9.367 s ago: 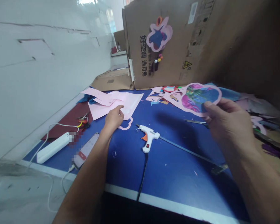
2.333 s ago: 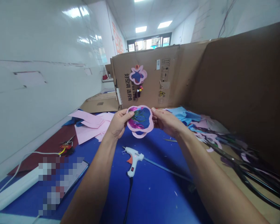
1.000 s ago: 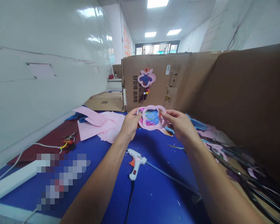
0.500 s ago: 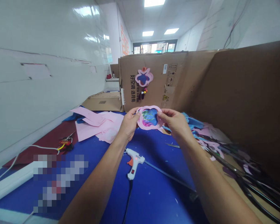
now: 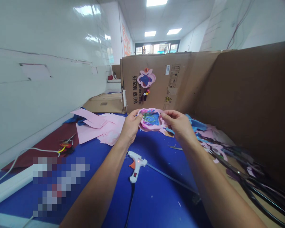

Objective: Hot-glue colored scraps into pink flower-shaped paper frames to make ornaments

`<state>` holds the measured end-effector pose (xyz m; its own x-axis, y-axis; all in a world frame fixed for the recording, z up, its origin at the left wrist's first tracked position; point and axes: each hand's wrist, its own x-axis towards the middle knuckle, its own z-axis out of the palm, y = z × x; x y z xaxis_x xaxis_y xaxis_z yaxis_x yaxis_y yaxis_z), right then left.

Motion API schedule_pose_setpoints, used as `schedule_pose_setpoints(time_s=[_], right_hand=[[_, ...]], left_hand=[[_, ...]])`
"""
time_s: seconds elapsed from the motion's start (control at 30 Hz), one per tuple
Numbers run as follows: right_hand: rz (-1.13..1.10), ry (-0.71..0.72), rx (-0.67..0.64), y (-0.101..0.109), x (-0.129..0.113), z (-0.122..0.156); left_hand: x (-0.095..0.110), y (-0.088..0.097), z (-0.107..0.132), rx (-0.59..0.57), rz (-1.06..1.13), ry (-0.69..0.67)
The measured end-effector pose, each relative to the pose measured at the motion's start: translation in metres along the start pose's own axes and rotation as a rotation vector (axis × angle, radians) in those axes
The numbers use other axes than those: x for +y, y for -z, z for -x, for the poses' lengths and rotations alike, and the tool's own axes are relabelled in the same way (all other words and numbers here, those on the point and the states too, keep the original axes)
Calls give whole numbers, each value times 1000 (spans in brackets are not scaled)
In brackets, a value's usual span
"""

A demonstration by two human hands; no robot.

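Note:
Between my two hands is a pink scalloped paper frame with a shiny blue, green and pink sheet showing in its opening. My left hand pinches its left edge, thumb on the near face. At the opposite edge my right hand grips it the same way; the fingers behind are hidden. Below the frame a white glue gun with an orange trigger lies on the blue table, its red light lit and a long glue stick sticking out of its back.
Pink paper sheets lie to the left, near small pliers or snips. Large black-handled scissors and paper scraps lie at right. A cardboard box walls off the back, with a similar flower-shaped ornament hanging on it.
The pink frame has tilted between my hands, so its inner wall and depth now show more. Both hands stay almost where they were, and the glue gun has not moved.

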<state>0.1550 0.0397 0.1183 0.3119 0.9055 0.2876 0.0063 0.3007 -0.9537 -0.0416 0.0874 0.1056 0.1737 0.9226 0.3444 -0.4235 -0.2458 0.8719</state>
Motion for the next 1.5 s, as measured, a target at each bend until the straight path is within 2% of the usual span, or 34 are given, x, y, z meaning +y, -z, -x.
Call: schedule_pose_setpoints(time_s=[0.2, 0.37, 0.47, 0.7, 0.87, 1.07, 1.13, 1.2, 1.3, 1.5], right_hand=[[-137, 13, 124, 26, -4, -13], [-358, -90, -44, 52, -10, -22], [-435, -128, -79, 59, -11, -22], [-322, -124, -58, 64, -10, -25], [-247, -72, 13, 59, -8, -24], [4, 61, 81, 36, -8, -13], [88, 66, 27, 28, -9, -8], [142, 26, -86, 20, -10, -5], [149, -39, -207, 12, -9, -1], [46, -64, -238, 3, -8, 3]], left_hand=[[-2, 1, 0, -9, 31, 7], [-1, 2, -2, 76, 94, -32], [1, 3, -3, 88, 127, -19], [3, 1, -2, 82, 125, -37], [4, 2, -1, 86, 118, -45], [4, 1, -3, 108, 146, -84], [3, 1, -3, 121, 152, -96], [3, 0, -3, 128, 151, -104], [3, 0, -3, 133, 153, -110], [3, -2, -2, 144, 167, -107]])
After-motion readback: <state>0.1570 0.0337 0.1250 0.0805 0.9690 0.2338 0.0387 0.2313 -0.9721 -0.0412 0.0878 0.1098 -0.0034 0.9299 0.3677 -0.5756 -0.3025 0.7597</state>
